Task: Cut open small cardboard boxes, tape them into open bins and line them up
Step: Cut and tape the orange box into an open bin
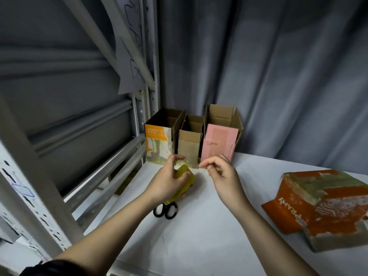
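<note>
Three open-topped box bins stand in a row at the back of the white table (199,236): an orange-and-white box (158,144), a plain brown box (189,150) and a pink box (219,146). My left hand (169,182) grips a yellowish roll of tape (184,184) just in front of the brown box. My right hand (221,174) pinches the free end of a clear tape strip (189,163) stretched between both hands, low across the brown box's front. Black-handled scissors (166,211) lie on the table under my left wrist.
A flattened orange printed box (322,206) lies at the table's right side. A grey metal shelf frame (39,166) rises along the left, with a paper sheet (129,62) hanging from it. A grey curtain (278,76) hangs behind the bins.
</note>
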